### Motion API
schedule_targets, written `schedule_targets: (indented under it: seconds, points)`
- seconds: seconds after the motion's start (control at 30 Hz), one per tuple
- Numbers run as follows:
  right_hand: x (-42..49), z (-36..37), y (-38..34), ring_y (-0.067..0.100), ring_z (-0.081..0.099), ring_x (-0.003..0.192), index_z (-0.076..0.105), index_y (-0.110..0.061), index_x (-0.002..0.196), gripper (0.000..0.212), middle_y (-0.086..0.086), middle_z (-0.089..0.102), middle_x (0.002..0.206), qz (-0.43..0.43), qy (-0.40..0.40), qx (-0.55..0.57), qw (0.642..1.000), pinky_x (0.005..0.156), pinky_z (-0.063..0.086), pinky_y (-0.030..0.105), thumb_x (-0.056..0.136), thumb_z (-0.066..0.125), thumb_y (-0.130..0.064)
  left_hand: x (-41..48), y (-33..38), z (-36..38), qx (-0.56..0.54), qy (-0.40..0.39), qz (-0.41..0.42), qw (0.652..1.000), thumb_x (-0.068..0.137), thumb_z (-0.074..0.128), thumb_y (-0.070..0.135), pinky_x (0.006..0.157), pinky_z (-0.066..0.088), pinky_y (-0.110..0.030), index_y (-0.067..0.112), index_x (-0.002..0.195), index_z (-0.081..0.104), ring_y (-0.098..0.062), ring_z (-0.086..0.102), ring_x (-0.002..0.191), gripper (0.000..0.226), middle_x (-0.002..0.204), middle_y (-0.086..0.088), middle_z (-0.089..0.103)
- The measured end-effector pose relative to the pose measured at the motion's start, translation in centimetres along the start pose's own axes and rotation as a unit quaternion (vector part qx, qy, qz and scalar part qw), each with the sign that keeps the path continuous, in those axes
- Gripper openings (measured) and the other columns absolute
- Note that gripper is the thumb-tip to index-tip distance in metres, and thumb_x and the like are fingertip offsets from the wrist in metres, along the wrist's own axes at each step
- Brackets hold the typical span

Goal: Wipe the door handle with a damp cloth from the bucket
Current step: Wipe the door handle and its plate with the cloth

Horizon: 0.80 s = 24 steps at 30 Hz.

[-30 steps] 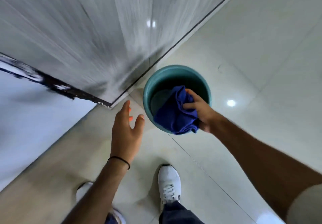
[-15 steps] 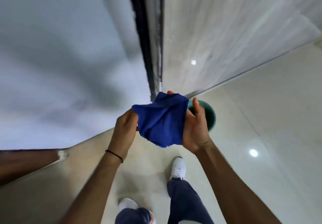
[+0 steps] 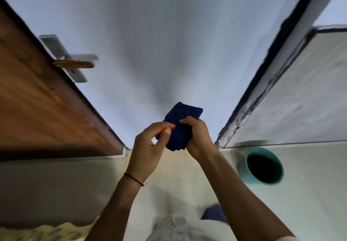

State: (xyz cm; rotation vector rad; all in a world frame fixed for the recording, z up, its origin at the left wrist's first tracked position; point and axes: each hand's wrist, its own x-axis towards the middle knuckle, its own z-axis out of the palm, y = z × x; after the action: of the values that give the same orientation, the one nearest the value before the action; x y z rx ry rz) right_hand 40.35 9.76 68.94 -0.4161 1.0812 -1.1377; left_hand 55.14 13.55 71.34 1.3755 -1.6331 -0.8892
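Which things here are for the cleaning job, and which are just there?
For the job: blue cloth held in left hand and right hand; door handle; teal bucket.
Just there: wooden door, white wall, yellow fabric.

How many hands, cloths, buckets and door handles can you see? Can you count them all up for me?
Hands: 2, the left hand and the right hand
Blue cloth: 1, held in both hands
Teal bucket: 1, on the floor
Door handle: 1, on the brown door
Total: 5
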Motion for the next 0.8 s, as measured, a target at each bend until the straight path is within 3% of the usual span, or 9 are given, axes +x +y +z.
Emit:
schedule_targets:
  seconds: [0.07, 0.1, 0.17, 0.23, 0.37, 0.47, 0.57, 0.7, 0.8]
  points:
    - [-0.2, 2.3, 1.4, 0.037, 0.064, 0.1, 0.064, -0.001, 0.107, 0.026, 0.023, 0.067, 0.106, 0.011, -0.002, -0.006, 1.0, 0.086, 0.051, 0.05, 0.084, 0.053, -0.005, 0.1, -1.6, -3.3, -0.031, 0.085, -0.074, 0.993, 0.098, 0.055, 0.015, 0.083, 0.048, -0.016, 0.022, 0.11, 0.07, 0.003, 0.061, 0.102, 0.02, 0.114, 0.011, 0.069]
    - [-0.1, 3.3, 1.9, 0.036, 0.064, 0.101, 0.064, -0.003, 0.107, 0.024, 0.021, 0.067, 0.106, 0.014, -0.01, -0.008, 1.0, 0.09, 0.051, 0.052, 0.085, 0.053, -0.004, 0.4, -2.5, -4.7, -0.042, 0.092, -0.119, 0.988, 0.097, 0.057, 0.019, 0.082, 0.047, -0.018, 0.023, 0.113, 0.068, 0.005, 0.06, 0.1, 0.02, 0.116, 0.01, 0.067]
    - [0.0, 5.2, 2.4, 0.035, 0.066, 0.102, 0.063, -0.007, 0.115, 0.027, 0.019, 0.07, 0.111, 0.011, -0.031, -0.009, 0.999, 0.094, 0.051, 0.054, 0.089, 0.057, -0.004, 1.3, -4.1, -6.8, -0.085, 0.048, -0.206, 0.974, 0.093, 0.063, 0.033, 0.085, 0.047, -0.024, 0.022, 0.118, 0.063, 0.001, 0.061, 0.103, 0.028, 0.118, 0.007, 0.066]
    - [0.4, 7.1, 2.7, 0.035, 0.068, 0.105, 0.062, -0.01, 0.122, 0.029, 0.016, 0.071, 0.117, -0.005, -0.043, -0.033, 0.999, 0.09, 0.056, 0.054, 0.093, 0.061, -0.01, 2.1, -5.8, -8.4, -0.145, 0.002, -0.26, 0.955, 0.09, 0.066, 0.04, 0.091, 0.049, -0.032, 0.023, 0.113, 0.066, -0.011, 0.067, 0.103, 0.029, 0.111, 0.004, 0.071]
    - [2.7, 10.1, 2.7, 0.036, 0.07, 0.101, 0.065, -0.011, 0.116, 0.023, 0.013, 0.073, 0.11, -0.072, -0.044, -0.135, 0.987, 0.084, 0.059, 0.053, 0.093, 0.065, -0.014, 3.4, -8.2, -10.2, -0.175, -0.008, -0.241, 0.955, 0.091, 0.066, 0.024, 0.088, 0.053, -0.035, 0.024, 0.091, 0.074, -0.021, 0.069, 0.095, 0.008, 0.092, 0.004, 0.077]
    - [5.2, 12.1, 2.8, 0.033, 0.07, 0.097, 0.064, -0.013, 0.114, 0.021, 0.01, 0.074, 0.105, -0.12, -0.049, -0.185, 0.974, 0.082, 0.06, 0.049, 0.093, 0.066, -0.014, 4.9, -9.7, -11.0, -0.203, -0.006, -0.216, 0.955, 0.089, 0.067, 0.02, 0.088, 0.054, -0.031, 0.013, 0.101, 0.071, -0.024, 0.069, 0.102, 0.015, 0.102, -0.004, 0.076]
    - [8.1, 14.9, 2.9, 0.03, 0.069, 0.093, 0.06, -0.012, 0.113, 0.021, 0.011, 0.072, 0.103, -0.148, -0.086, -0.228, 0.959, 0.078, 0.061, 0.04, 0.093, 0.066, -0.016, 6.9, -10.4, -11.7, -0.241, 0.003, -0.224, 0.944, 0.082, 0.07, 0.025, 0.091, 0.055, -0.036, 0.012, 0.111, 0.067, -0.022, 0.069, 0.106, 0.032, 0.109, -0.006, 0.075]
    - [11.6, 18.2, 3.2, 0.019, 0.064, 0.094, 0.046, -0.015, 0.118, 0.028, 0.007, 0.062, 0.109, -0.159, -0.123, -0.273, 0.941, 0.075, 0.057, 0.026, 0.098, 0.059, -0.029, 9.6, -11.5, -13.1, -0.221, 0.039, -0.214, 0.951, 0.09, 0.066, 0.013, 0.091, 0.057, -0.038, 0.014, 0.112, 0.066, -0.025, 0.068, 0.106, 0.022, 0.107, -0.008, 0.073]
    - [13.8, 19.4, 3.4, 0.011, 0.06, 0.094, 0.037, -0.019, 0.118, 0.027, -0.002, 0.054, 0.108, -0.142, -0.143, -0.295, 0.934, 0.076, 0.055, 0.022, 0.101, 0.05, -0.036, 11.1, -12.1, -13.9, -0.239, 0.072, -0.211, 0.945, 0.093, 0.063, 0.007, 0.084, 0.055, -0.03, 0.013, 0.118, 0.065, -0.023, 0.069, 0.105, 0.025, 0.108, -0.006, 0.073]
